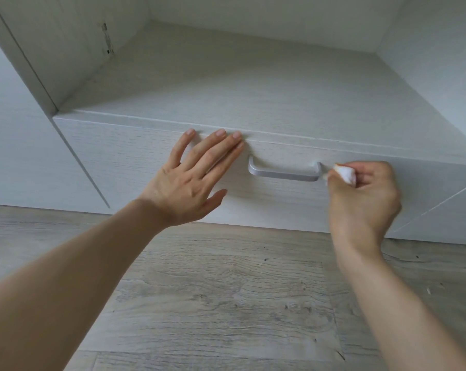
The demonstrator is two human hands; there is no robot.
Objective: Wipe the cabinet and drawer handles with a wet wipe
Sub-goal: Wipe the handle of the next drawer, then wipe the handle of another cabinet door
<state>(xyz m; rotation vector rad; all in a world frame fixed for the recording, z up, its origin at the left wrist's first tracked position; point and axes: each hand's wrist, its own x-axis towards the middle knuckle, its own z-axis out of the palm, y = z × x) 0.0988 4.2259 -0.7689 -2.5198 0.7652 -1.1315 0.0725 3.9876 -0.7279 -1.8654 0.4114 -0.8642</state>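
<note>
Wiping the drawer handle, at its right end

The right hand (pixel 361 195) pinches a bunched wipe (pixel 345 174) against the right end of the handle (pixel 285 172); the left hand (pixel 193 180) lies flat with straight fingers on the drawer (pixel 135 162) – steadying it, I think. This handle seems partly done – any other handles are out of view.

Both bare arms reach forward. The left arm (pixel 65 277) comes in from the lower left, and its wrist is straight. The left hand (pixel 191 180) is flat with its back to us. Its fingers (pixel 215 148) are straight, point up and lie on the drawer front (pixel 119 162). The thumb sticks out to the side. The right arm (pixel 387 290) comes up from the lower right. The right hand (pixel 365 199) is curled and a bit blurry. Its fingers and thumb pinch a small white wet wipe (pixel 345 175).
</note>
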